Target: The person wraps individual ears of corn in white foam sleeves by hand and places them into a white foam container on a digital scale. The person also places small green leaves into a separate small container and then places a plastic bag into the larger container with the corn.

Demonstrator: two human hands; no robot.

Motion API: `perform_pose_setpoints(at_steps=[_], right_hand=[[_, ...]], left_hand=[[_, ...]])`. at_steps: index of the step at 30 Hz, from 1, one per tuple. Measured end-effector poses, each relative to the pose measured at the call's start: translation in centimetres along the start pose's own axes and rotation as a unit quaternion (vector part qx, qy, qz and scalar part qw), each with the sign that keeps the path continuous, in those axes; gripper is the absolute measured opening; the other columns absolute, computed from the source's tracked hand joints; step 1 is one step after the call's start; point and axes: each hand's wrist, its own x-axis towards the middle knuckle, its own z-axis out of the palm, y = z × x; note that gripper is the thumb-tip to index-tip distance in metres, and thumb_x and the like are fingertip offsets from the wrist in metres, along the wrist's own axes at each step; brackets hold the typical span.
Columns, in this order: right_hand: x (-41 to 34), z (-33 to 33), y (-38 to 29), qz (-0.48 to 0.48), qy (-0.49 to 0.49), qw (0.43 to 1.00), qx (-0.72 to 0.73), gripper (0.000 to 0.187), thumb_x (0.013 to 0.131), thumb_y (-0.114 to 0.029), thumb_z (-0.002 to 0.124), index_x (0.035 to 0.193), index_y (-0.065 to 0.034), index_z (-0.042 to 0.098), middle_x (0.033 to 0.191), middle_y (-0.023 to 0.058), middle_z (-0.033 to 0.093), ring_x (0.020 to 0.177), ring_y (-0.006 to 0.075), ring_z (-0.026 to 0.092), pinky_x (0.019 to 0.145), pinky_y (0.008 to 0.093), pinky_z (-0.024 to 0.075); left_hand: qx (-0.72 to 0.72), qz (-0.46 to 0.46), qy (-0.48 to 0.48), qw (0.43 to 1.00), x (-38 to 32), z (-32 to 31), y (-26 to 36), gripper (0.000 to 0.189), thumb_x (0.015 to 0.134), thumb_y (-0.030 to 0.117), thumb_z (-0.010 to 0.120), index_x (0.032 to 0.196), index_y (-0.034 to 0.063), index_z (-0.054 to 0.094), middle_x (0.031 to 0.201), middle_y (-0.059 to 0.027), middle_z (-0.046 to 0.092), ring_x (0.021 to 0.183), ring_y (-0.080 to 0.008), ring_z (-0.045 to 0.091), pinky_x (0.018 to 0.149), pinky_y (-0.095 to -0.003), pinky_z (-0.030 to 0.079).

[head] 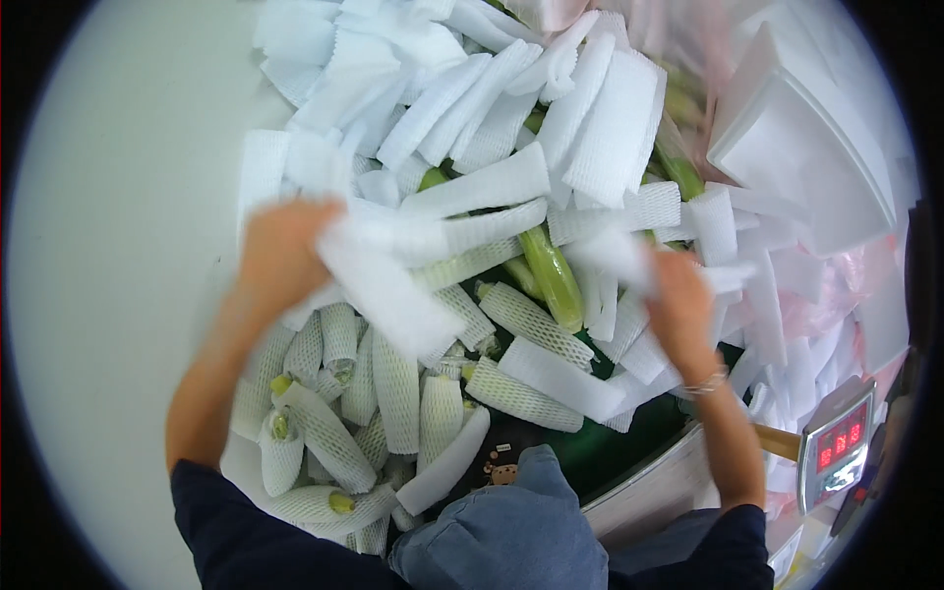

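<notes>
My left hand (291,251), blurred, grips a white foam net sleeve (394,295) that hangs down to the right over the pile. On the right, my right hand (678,302) is closed on another white foam sleeve (608,251), also blurred. Between the hands lies a bare green zucchini-like vegetable (552,280), which looks wrapped in clear film. Several similar vegetables in foam netting (332,442) are heaped at the lower left, some with their stem ends showing. Two netted ones (523,394) lie nearer the middle, beside a flat foam sleeve (560,380).
Many flat foam sleeves (354,66) cover the top. White foam boards (811,147) and pink plastic (818,287) are at the right, above a digital scale display (839,442) with red figures. A pale surface (133,221) spans the left. A metal edge (649,479) runs by my right forearm.
</notes>
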Motion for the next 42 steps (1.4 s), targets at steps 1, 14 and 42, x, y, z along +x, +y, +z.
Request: perform_pose_setpoints(at_steps=[1,14,42], right_hand=[[-0.2,-2.6,2.0,0.025,0.074,0.996,-0.041,0.060,0.063,-0.002,0.070,0.120,-0.0023,0.053,0.105,0.0165,0.058,0.099,0.0324,0.056,0.083,0.0401,0.0466],[-4.6,-13.7,-0.8,0.352,0.270,0.843,0.302,0.055,0.083,-0.008,0.066,0.132,-0.0051,0.041,0.114,0.0088,0.054,0.099,0.0164,0.053,0.084,0.0267,0.0447],[-9.7,-6.4,-1.1,0.341,0.051,0.934,0.091,0.070,0.067,-0.003,0.071,0.129,-0.0042,0.038,0.115,0.0191,0.050,0.097,0.0391,0.055,0.075,0.0411,0.0483]], left_hand=[[0.020,0.021,0.078,0.996,2.1,-2.7,-0.8,0.035,0.069,0.019,0.070,0.103,0.0106,0.067,0.096,-0.0119,0.068,0.085,-0.0267,0.064,0.077,-0.0376,0.050],[-0.163,0.024,0.253,0.953,8.8,-1.5,13.5,0.050,0.077,0.032,0.068,0.113,0.0003,0.054,0.103,-0.0155,0.059,0.097,-0.0322,0.056,0.086,-0.0404,0.044],[-0.409,-0.060,0.035,0.910,10.0,-4.3,5.7,0.016,0.089,0.015,0.052,0.092,0.0024,0.063,0.076,0.0040,0.055,0.069,-0.0050,0.045,0.061,-0.0219,0.039]])
